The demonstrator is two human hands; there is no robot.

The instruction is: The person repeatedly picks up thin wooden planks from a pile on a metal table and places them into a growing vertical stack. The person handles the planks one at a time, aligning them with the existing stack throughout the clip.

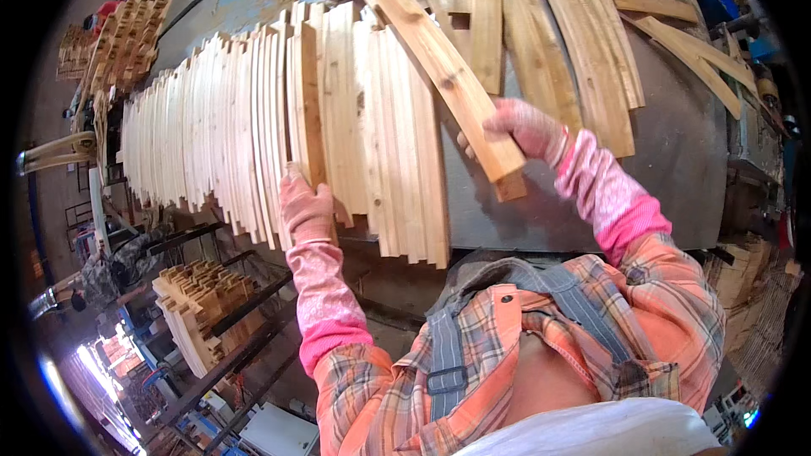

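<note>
My right hand [528, 128], in a pale pink work glove, grips a wooden board [448, 76] near its near end. The board slants away to the far left, and dark knots show on its face. Another board's end [511, 187] peeks out beneath it. My left hand [306, 207], gloved too, is closed around the near end of a wooden slat [309, 110] that stands on edge, its thumb on the right side. That slat belongs to a long row of pale slats [198, 122] packed side by side along the table.
Several loose boards [583, 25] lie at the far side of the metal table [676, 169]. Offcuts [701, 55] sit at the far right. Stacked wood [131, 42] rises at the far left, and a lower stack [203, 312] rests on dark rails [228, 371] below the table's edge.
</note>
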